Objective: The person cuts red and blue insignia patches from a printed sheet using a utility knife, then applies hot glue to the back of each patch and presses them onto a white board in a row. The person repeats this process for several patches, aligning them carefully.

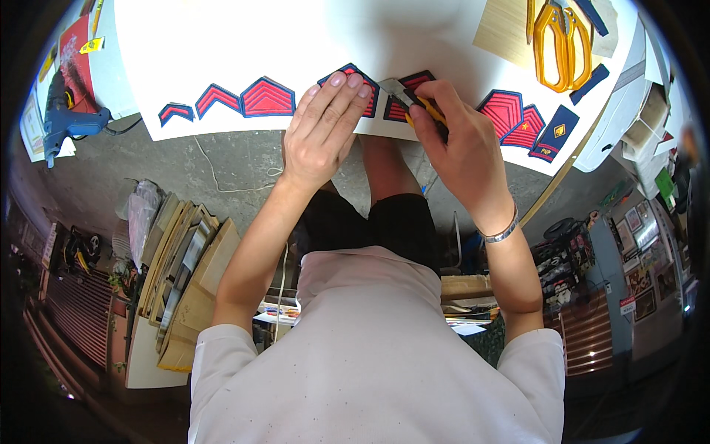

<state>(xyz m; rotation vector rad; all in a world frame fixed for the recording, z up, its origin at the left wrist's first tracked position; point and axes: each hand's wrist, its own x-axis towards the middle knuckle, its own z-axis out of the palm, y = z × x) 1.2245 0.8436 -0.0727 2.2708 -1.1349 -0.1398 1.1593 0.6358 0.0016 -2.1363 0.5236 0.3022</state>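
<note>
My left hand lies with its fingers stretched out over a red and dark blue chevron patch, covering much of it. My right hand is wrapped round a yellow and black utility knife. The knife's metal end points left, over or against another red patch; whether it touches cannot be seen. To the left lie a small chevron patch, a medium one and a larger one. Right of my right hand are red patches and a dark blue rectangular patch.
Orange-handled scissors lie at the upper right beside dark blue strips. White sheeting covers the table. A blue glue gun is at the far left. Boards lean below left, and a cord crosses the floor.
</note>
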